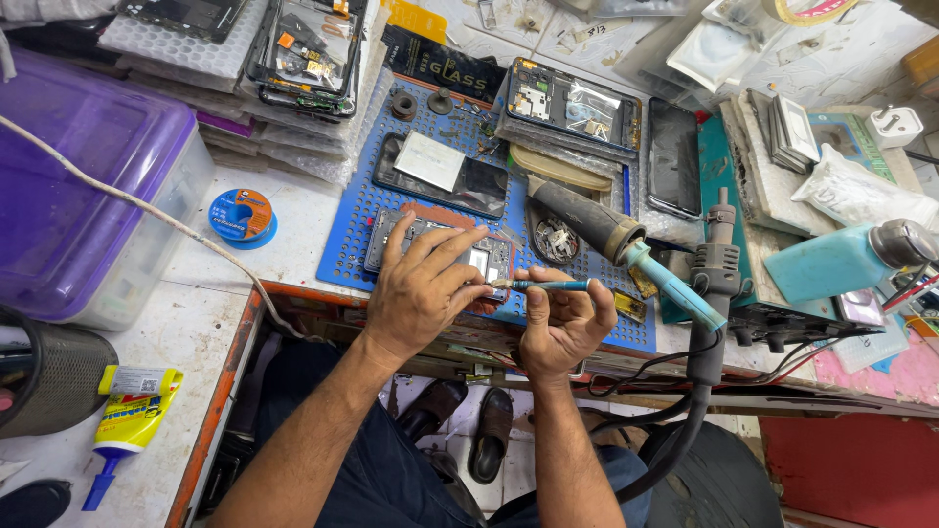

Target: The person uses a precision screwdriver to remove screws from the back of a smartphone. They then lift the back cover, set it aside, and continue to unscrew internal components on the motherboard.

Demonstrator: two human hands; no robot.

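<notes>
An opened phone [489,256] with its back off lies on a blue perforated mat [352,230] at the bench edge. My left hand [423,288] rests on it, fingers spread, pressing it down. My right hand [565,328] holds a thin blue-handled tool [548,286] between thumb and fingers, tip pointing left at the phone's lower right corner.
A second dark phone [442,174] lies further back on the mat. A soldering iron [606,233] and a hot-air handle [719,259] sit to the right. A purple-lidded box [78,186], a solder spool [242,215] and a glue tube [127,416] are left. Stacked phone parts fill the back.
</notes>
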